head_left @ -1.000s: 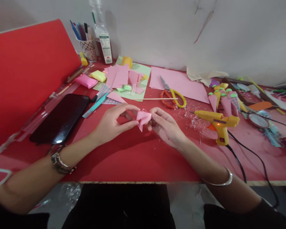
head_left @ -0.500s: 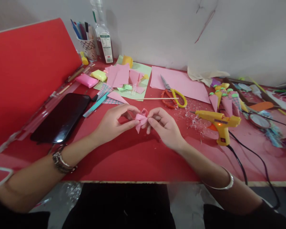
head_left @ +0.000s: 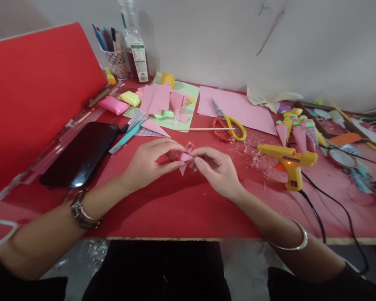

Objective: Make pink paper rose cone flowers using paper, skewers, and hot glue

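Note:
A small folded pink paper piece (head_left: 186, 157) is pinched between both my hands just above the red table (head_left: 181, 209). My left hand (head_left: 150, 161) grips its left side with thumb and fingers closed. My right hand (head_left: 214, 167) pinches its right side, fingers curled. Most of the paper is hidden by my fingertips.
A yellow glue gun (head_left: 288, 161) with a black cord stands to the right. Scissors (head_left: 227, 123) and a thin wooden stick (head_left: 207, 129) lie behind my hands. A black phone (head_left: 81, 154) lies at left beside a red board (head_left: 34, 92). Pink paper sheets (head_left: 238, 108), paper cones (head_left: 296, 129) and a pen cup (head_left: 115, 62) sit further back.
Both hands have closed in on the pink paper, squeezing it smaller; my right fingers have moved left over it. Nothing else has moved.

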Available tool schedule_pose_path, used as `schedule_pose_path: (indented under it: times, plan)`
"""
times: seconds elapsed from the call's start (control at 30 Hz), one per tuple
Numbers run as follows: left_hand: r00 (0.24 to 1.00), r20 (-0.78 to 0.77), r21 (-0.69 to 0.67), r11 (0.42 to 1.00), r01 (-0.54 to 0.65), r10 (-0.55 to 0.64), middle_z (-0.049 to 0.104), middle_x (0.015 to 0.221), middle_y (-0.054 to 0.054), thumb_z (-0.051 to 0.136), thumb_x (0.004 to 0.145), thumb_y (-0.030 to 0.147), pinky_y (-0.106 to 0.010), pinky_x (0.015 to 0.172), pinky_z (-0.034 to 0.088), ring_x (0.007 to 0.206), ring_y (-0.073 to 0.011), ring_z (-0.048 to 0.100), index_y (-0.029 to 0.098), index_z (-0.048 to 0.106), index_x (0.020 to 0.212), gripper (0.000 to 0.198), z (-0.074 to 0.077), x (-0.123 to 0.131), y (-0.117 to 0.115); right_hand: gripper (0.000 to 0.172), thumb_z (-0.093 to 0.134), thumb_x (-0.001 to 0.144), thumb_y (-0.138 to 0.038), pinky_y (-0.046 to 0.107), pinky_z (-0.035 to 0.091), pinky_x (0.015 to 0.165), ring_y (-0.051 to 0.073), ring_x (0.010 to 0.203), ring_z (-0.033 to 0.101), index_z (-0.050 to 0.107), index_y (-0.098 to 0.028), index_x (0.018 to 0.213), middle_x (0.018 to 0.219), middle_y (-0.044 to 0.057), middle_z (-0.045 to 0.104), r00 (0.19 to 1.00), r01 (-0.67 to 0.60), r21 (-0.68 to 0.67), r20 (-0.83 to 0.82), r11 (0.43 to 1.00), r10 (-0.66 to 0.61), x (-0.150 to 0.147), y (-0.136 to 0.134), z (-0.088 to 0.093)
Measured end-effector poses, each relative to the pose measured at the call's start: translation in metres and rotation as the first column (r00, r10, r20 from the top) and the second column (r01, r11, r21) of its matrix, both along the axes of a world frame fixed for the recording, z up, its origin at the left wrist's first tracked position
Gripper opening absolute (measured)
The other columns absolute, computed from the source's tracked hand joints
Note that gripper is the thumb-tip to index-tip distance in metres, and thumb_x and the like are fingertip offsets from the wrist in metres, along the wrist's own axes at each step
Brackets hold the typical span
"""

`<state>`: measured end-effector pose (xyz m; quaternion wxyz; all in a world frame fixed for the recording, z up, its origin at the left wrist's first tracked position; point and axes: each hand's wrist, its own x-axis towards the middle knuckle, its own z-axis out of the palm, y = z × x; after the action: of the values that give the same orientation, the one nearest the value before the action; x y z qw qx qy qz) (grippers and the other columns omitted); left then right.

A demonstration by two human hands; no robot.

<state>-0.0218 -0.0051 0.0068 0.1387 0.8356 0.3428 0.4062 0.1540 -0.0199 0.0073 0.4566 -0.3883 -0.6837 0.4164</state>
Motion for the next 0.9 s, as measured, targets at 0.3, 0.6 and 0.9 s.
schedule_pose_path:
  times: [0.3,0.6,0.9]
  plan:
    - [0.998,-0.06,-0.021,1.0,0.005,-0.006,0.063,0.079,0.0,0.055,0.078,0.034,-0.024,0.07,0.044,0.071,-0.0112,0.058,0.02,0.058,0.083,0.015,-0.0007,-0.0002,-0.0016,0.007,0.053,0.075,-0.021,0.026,0.045,0.064,0.01,0.065,0.055,0.058,-0.019,0.07,0.069,-0.001,0.062,0.999,-0.042,-0.082,-0.005,0.996,0.041,-0.0006,0.0015,0.0026]
    - [0.997,-0.07,-0.016,1.0,0.012,-0.013,0.059,0.076,-0.001,0.051,0.08,0.035,-0.023,0.066,0.043,0.071,-0.0115,0.054,0.019,0.06,0.081,0.019,-0.0006,-0.0005,-0.0003,0.009,0.052,0.076,-0.023,0.025,0.042,0.06,0.009,0.062,0.05,0.056,-0.019,0.07,0.067,-0.002,0.056,0.997,-0.076,-0.144,0.015,0.987,0.079,0.0013,0.0022,0.001]
    - [0.996,-0.08,-0.024,0.999,0.044,-0.046,0.06,0.075,0.0,0.05,0.081,0.029,-0.021,0.065,0.043,0.07,-0.01,0.055,0.018,0.059,0.079,0.015,0.001,-0.0004,0.0004,0.015,0.056,0.074,-0.031,0.024,0.042,0.059,0.008,0.06,0.048,0.054,-0.019,0.067,0.064,-0.003,0.053,0.992,-0.108,-0.18,-0.077,0.978,0.096,0.0005,0.0035,0.0027]
